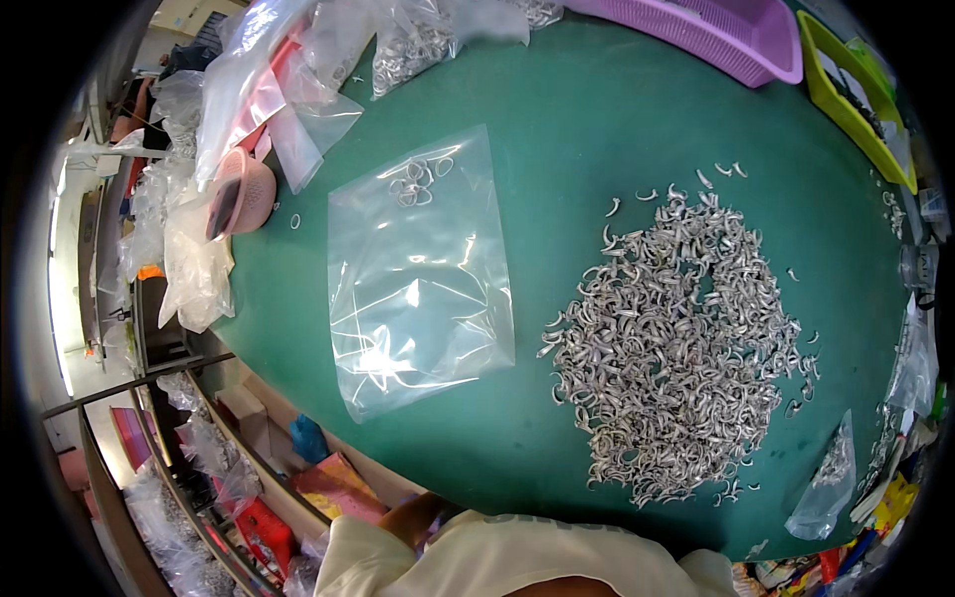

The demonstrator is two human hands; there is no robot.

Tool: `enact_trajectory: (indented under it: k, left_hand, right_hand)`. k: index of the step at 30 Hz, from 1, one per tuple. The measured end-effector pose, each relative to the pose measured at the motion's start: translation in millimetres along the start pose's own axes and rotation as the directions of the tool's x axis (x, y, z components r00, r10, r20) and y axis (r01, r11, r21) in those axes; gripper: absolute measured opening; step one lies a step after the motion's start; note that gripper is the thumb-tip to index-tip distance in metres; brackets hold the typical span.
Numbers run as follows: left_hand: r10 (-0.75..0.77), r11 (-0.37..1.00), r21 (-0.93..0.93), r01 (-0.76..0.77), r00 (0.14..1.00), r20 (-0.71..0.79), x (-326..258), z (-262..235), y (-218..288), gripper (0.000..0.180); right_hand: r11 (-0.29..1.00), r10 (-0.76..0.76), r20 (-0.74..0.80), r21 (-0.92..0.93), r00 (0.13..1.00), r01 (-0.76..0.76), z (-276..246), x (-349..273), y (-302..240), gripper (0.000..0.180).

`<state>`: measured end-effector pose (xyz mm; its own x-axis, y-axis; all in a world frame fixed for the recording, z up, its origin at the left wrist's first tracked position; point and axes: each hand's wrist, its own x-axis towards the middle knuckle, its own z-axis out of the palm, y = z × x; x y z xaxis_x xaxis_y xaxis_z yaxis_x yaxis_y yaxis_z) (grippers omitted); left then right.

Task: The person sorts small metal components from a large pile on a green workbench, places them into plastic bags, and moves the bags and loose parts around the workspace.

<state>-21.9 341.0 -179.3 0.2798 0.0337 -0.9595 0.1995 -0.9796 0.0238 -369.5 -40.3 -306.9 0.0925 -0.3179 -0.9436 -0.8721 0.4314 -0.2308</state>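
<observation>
Neither of my hands shows; only a bit of my left arm (416, 516) appears at the lower edge, beside my pale shirt (517, 552). A large heap of small curved silver metal pieces (676, 358) covers the right half of the green table (567, 109). Left of the heap lies a flat clear plastic bag (423, 289). Several thin silver rings (413, 184) sit together at the bag's far end. One more ring (295, 221) rests apart on the table, left of the bag.
A pink basket (249, 194) stands at the left edge, near crumpled plastic bags (199, 259). Filled clear bags (413, 50) lie at the back. Purple (736, 40) and yellow-green (846, 109) baskets stand at the far right. A small bag of pieces (831, 483) lies near right.
</observation>
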Motion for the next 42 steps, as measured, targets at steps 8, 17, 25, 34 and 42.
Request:
enact_trajectory:
  k: [8,17,25,34,42]
  left_hand:
    - [0.128,0.988,0.086,-0.126,0.992,-0.018,43,10,27,0.026]
    - [0.412,0.857,0.455,-0.243,0.853,-0.321,22,-75,66,0.029]
    - [0.887,0.399,0.293,-0.869,0.284,-0.365,-182,-107,177,0.020]
    - [0.868,0.145,0.731,-0.667,-0.269,-0.418,-151,-81,376,0.038]
    - [0.918,0.188,0.719,-0.670,-0.140,-0.370,-133,-82,399,0.028]
  right_hand:
    - [0.950,-0.210,-0.119,-0.260,0.970,0.173,12,4,-30,0.040]
    - [0.678,-0.592,-0.268,-0.676,0.760,0.289,-7,-86,-91,0.042]
    - [0.246,-0.846,0.394,-0.311,0.359,0.918,-19,-296,-201,0.026]
    - [-0.210,-0.978,0.160,-0.731,-0.136,0.649,-15,-281,-316,0.035]
    - [-0.101,-0.993,0.049,-0.841,-0.111,0.531,-53,-227,-323,0.030]
